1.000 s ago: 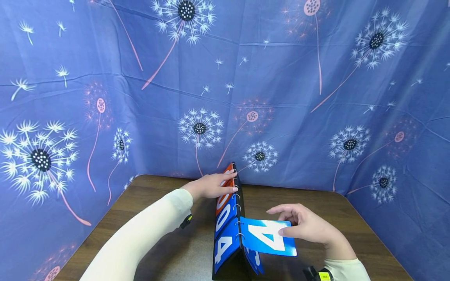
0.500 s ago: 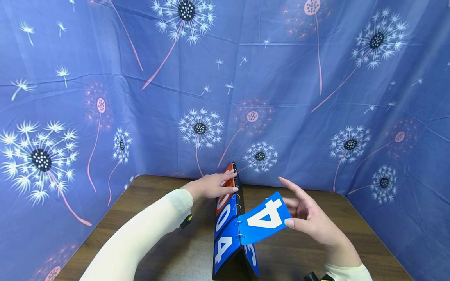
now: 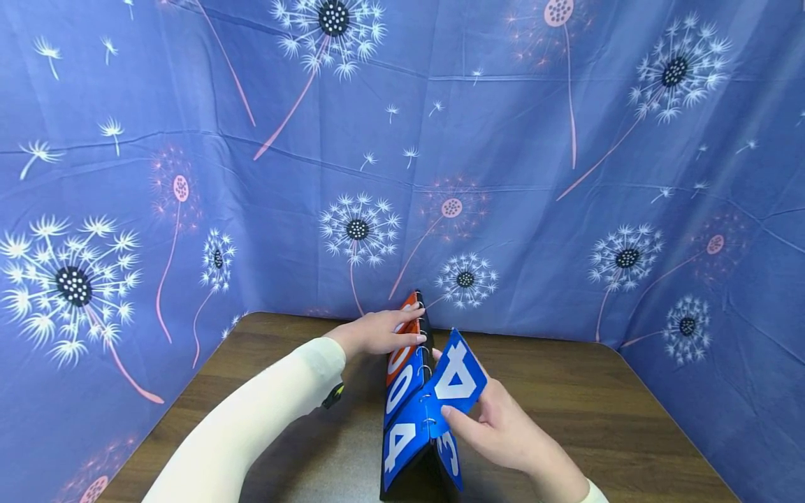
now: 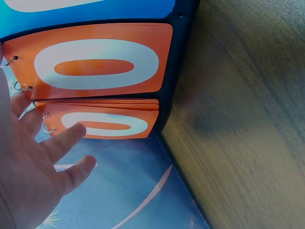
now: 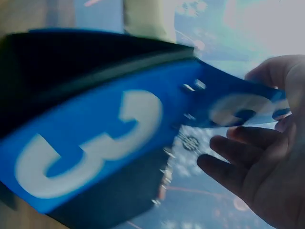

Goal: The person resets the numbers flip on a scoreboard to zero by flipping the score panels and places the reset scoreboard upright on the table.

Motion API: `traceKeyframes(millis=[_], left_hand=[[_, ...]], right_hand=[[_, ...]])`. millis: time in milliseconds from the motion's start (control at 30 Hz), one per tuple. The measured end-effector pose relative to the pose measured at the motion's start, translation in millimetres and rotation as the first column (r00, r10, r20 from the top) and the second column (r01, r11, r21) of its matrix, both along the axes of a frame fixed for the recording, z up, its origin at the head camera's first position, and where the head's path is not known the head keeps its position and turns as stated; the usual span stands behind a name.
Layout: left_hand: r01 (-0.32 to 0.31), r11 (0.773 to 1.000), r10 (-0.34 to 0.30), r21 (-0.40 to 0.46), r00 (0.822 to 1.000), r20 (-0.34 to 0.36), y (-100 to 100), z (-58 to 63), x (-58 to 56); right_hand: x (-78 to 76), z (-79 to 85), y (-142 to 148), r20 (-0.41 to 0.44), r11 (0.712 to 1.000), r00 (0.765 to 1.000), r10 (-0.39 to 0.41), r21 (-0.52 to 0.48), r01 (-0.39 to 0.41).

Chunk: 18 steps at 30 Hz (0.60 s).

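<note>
A tabletop flip scoreboard [image 3: 415, 482] with ring-bound number cards stands like a tent on the table. My left hand [image 3: 377, 334] rests over its far ridge with fingers extended, above the orange 0 cards [image 4: 100, 67]. Pinched between the thumb and fingers of my right hand [image 3: 509, 429] is a blue card marked 4 [image 3: 458, 374], raised above the ridge on its rings. On the near left face lies another blue 4 card [image 3: 401, 447], with a blue 0 card [image 3: 398, 391] beyond it. A blue 3 card [image 5: 90, 148] hangs on the right face; the right wrist view is blurred.
The wooden table [image 3: 585, 405] extends on both sides of the scoreboard. Behind it hangs a blue cloth [image 3: 522, 265] printed with dandelions, close to the scoreboard's far end.
My right hand has moved left and lifted the blue 4 card from nearly flat to steeply raised over the ridge. The 3 card beneath is now in fuller view. My left hand stays put.
</note>
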State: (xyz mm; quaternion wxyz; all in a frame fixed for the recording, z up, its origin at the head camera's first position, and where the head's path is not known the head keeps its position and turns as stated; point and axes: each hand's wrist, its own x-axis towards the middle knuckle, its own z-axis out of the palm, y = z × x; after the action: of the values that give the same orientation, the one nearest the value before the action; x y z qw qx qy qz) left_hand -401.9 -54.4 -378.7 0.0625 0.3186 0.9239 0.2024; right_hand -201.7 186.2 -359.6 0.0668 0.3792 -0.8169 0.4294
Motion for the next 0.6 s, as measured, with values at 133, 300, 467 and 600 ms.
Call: traceKeyframes(millis=[133,300,467,600], left_hand=[[0.021,1.0,-0.021,0.0,1.0,-0.005,-1,1.6,0.5],[0.028,1.0,-0.028,0.005,1.0,-0.013,-1,2.4,1.6],[0.029,1.0,-0.029,-0.005,0.999,-0.026,-1,0.8,0.6],[0.043,0.999,-0.043,-0.008,0.999,-0.029,-1,0.1,-0.5]], right_hand=[[-0.1,-12.0,-14,-0.095,0.992,0.995,-0.017,0.12,0.029],[-0.4,-23.6,-26,-0.257,0.974,0.965,-0.045,0.205,0.1],[1.5,-30.3,-31,-0.285,0.958,0.958,-0.036,0.264,0.115],[1.3,-33.9,-34,-0.297,0.951,0.955,-0.008,0.293,0.099]])
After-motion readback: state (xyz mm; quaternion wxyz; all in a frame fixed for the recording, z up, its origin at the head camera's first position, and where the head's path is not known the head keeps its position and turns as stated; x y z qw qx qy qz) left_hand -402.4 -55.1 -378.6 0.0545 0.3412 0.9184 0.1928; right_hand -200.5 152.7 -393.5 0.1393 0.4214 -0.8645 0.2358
